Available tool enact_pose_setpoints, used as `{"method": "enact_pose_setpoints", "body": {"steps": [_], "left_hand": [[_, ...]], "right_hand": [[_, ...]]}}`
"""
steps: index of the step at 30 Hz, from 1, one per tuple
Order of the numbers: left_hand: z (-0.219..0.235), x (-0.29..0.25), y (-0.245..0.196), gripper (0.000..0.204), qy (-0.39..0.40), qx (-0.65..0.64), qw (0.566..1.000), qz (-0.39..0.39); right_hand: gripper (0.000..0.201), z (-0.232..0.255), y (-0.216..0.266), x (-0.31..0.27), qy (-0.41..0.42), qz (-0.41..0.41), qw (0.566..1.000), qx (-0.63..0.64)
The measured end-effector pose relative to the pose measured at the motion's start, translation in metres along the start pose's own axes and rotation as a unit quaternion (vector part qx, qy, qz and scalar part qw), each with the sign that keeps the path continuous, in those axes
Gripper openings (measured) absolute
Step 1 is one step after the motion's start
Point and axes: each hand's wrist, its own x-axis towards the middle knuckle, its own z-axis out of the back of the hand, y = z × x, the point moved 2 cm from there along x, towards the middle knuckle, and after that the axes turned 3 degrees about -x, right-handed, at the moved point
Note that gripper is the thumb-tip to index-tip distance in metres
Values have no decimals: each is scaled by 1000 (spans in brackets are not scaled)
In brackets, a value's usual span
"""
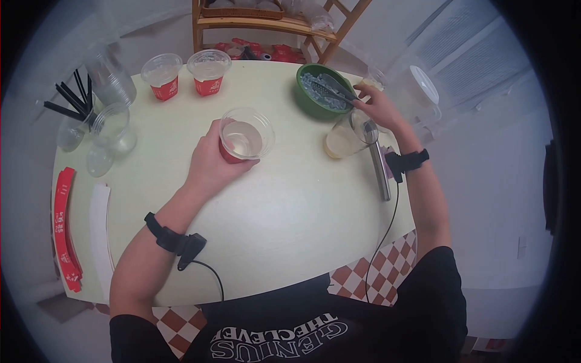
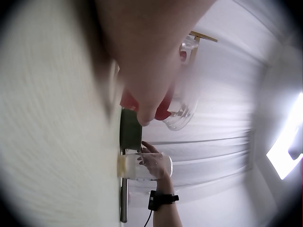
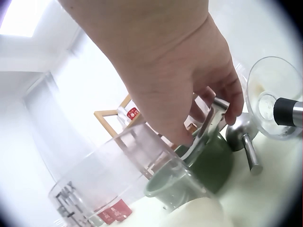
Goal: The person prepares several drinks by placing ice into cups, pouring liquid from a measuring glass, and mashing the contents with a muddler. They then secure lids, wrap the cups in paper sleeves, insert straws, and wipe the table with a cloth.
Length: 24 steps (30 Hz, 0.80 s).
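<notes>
My left hand (image 1: 209,158) grips a clear plastic cup (image 1: 249,130) with a red sleeve, its fingers wrapped round the side. In the left wrist view the same cup (image 2: 184,111) is largely hidden behind the hand. At the far right, my right hand (image 1: 378,106) holds the end of metal tongs (image 1: 336,88), whose perforated head lies in a green bowl (image 1: 307,104) of bluish translucent pieces. From the right wrist, the thumb and fingers show curled about the tongs' bent metal end (image 3: 218,106). Just in front stands a clear pitcher (image 1: 342,142) with pale yellowish contents.
Two red-sleeved cups (image 1: 162,77) stand at the back left. Black straws (image 1: 72,100) and clear cups fill the left side, with red paper sleeves (image 1: 63,230) nearer. A long metal handle (image 1: 381,172) lies right of the pitcher. Behind the table is a wooden shelf (image 1: 266,24).
</notes>
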Motion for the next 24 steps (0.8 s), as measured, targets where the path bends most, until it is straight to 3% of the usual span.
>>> {"method": "enact_pose_setpoints", "body": {"steps": [2,4,5,7,9,11,12,16,18,21,23,24], "left_hand": [[-1,0,3,86,-8,-19,1000,-1],[-3,-1,4,86,-11,-22,1000,-12],[-3,0,3,85,-16,-30,999,-26],[-2,1,2,84,-12,-29,999,-24],[-4,1,4,83,-4,-27,999,-25],[-5,2,5,83,-18,-15,998,-53],[-5,3,3,83,-7,-5,998,-58],[-5,4,-11,81,-38,5,997,-72],[-5,6,-19,82,-40,16,996,-75],[-4,13,-38,84,-15,22,997,-79],[-8,19,-58,84,-33,53,984,-164],[-10,23,-65,84,-23,59,983,-170]], "right_hand": [[43,0,-2,-9,-44,4,999,3],[36,1,-8,-22,-173,97,976,86],[36,-3,-4,-32,-174,96,976,90],[32,-11,-1,-59,-278,51,908,309],[38,-31,3,-80,-290,45,885,361],[52,-52,16,-91,-325,119,853,391],[77,-62,14,-92,-311,142,856,388],[95,-88,15,-94,-298,157,830,445],[112,-96,19,-94,-244,140,879,385],[112,-97,24,-94,-235,127,859,436],[106,-98,28,-99,-250,119,853,442],[103,-98,30,-101,-246,116,855,443]]}}
